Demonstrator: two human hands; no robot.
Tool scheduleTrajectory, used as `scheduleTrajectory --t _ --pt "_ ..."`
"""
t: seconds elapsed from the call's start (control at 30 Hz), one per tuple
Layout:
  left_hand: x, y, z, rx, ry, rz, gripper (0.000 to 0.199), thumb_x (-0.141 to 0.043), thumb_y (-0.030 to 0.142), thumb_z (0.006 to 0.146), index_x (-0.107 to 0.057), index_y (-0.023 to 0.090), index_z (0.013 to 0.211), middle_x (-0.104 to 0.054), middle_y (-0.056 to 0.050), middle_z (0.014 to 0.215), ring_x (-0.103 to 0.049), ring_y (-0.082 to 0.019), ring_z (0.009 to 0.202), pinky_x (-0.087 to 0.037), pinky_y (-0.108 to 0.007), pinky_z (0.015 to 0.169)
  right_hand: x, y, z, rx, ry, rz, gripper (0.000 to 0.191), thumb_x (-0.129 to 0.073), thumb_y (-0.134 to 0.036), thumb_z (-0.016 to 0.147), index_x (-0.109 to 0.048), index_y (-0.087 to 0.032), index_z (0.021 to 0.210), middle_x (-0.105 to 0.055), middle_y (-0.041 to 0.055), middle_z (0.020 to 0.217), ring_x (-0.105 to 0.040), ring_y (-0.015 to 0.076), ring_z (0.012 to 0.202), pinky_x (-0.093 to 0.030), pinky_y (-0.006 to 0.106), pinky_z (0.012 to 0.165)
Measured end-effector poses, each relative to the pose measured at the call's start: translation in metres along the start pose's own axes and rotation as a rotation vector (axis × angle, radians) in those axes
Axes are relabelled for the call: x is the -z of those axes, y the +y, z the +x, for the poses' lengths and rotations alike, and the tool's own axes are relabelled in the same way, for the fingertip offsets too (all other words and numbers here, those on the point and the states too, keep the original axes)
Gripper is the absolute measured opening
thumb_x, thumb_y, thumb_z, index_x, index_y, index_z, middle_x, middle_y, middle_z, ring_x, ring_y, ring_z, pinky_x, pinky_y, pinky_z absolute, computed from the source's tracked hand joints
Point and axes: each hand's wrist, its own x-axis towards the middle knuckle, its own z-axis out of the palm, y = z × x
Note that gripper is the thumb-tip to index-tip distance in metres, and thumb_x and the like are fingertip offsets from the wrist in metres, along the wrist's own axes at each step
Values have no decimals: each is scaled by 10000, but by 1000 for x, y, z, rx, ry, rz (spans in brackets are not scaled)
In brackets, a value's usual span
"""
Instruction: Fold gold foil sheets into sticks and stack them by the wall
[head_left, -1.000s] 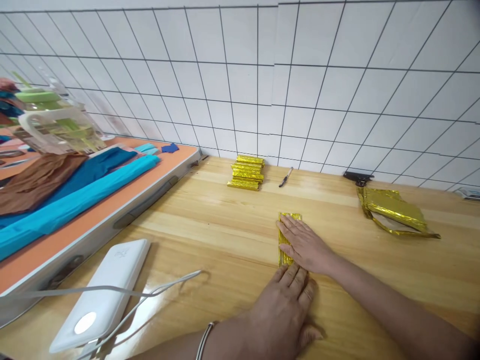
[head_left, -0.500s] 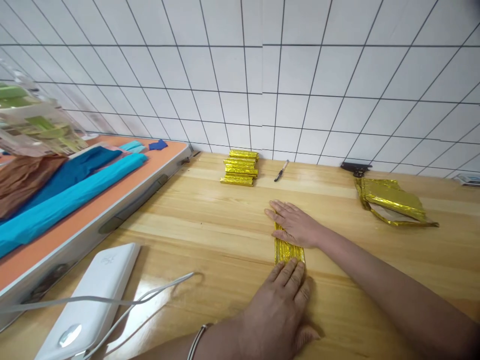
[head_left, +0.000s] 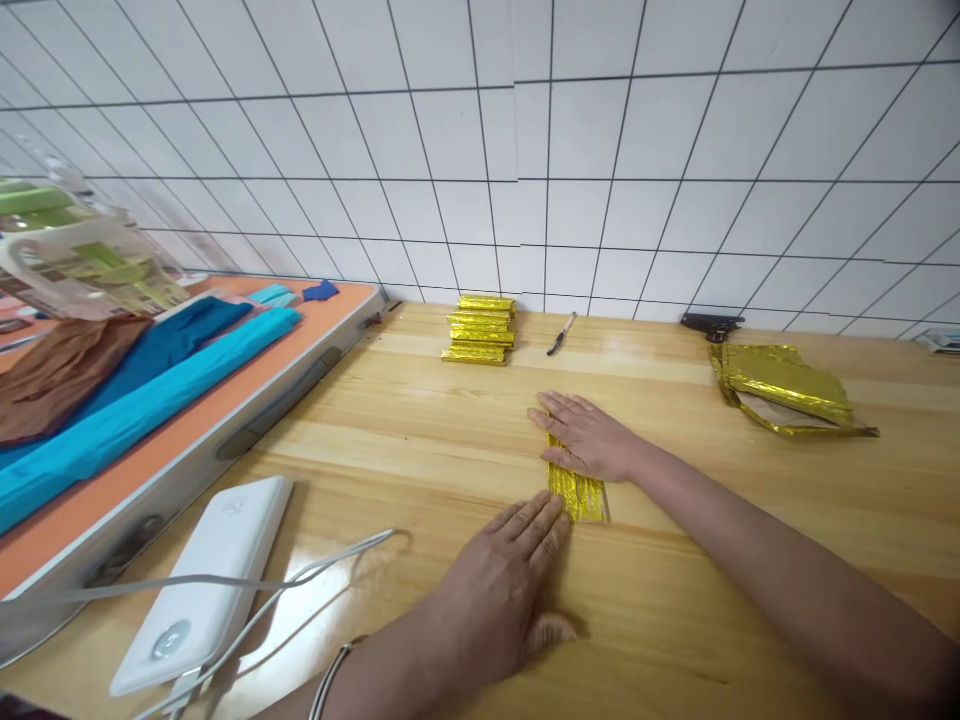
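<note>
Quick pass, big to small. I see a tiled wall (head_left: 585, 130) behind a wood surface (head_left: 360, 420); L side has an orange board (head_left: 322, 315) w/ brown cloth (head_left: 67, 365), blue cloth (head_left: 195, 325), cyan cloth (head_left: 150, 410) + plastic pitcher (head_left: 97, 265). White power bank (head_left: 210, 545) w/ cable (head_left: 345, 552) sits near side, L. Left hand (head_left: 502, 590): palm down, fingers together, thumb spread, fingertips at near-L edge of gold foil strip (head_left: 589, 500). Right hand (head_left: 589, 440): flat, fingers slightly apart, over far part of strip. Neither hand grips anything; hands apart from each other. Gold foil packet (head_left: 787, 380) far R, next to black clip-like item (head_left: 712, 325). Gold strips (head_left: 480, 330) grouped near wall; pen (head_left: 561, 335) just R of them.
</note>
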Motion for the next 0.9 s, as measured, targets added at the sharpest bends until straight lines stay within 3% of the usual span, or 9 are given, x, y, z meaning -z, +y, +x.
scheduleTrajectory --t 0.13,0.27,0.5,0.67,0.9 --pt "11 1 0 7 55 -26 643 -422 556 839 -339 171 1347 -364 -111 1399 -337 -271 1277 -288 -415 1042 -2 0 -1 -2 14 5 673 -224 -592 883 -185 -203 1431 -90 91 1501 -95 252 1364 -111 417 1087" --pt "18 -10 19 33 148 -37 338 -383 356 910 -490 195 1187 -597 -73 1104 -536 -201 1032 -401 -356 905 -4 3 -1 1 25 3 668 -222 -586 886 -171 -207 1434 -84 86 1501 -95 257 1364 -116 426 1085" --pt "4 -13 37 -24 181 170 227 -385 190 899 -525 147 1073 -575 -91 1042 -472 -219 1102 -379 -351 924 -5 5 1 -2 28 22 725 -233 -617 865 -148 -182 1438 -123 97 1497 -122 252 1361 -120 427 1085" --pt "8 -13 34 -26 124 172 211 -400 222 898 -515 158 1063 -552 -79 1050 -494 -204 1052 -392 -328 897 -2 14 13 -28 10 72 732 -277 -603 859 -142 -177 1438 -158 89 1492 -139 238 1358 -129 406 1085" --pt "16 -16 34 -15 92 107 236 -412 287 886 -503 184 1078 -545 -71 1040 -498 -211 1016 -383 -342 876 -4 46 43 -114 -3 82 666 -289 -569 867 -187 -226 1429 -154 54 1498 -139 232 1358 -115 410 1080"
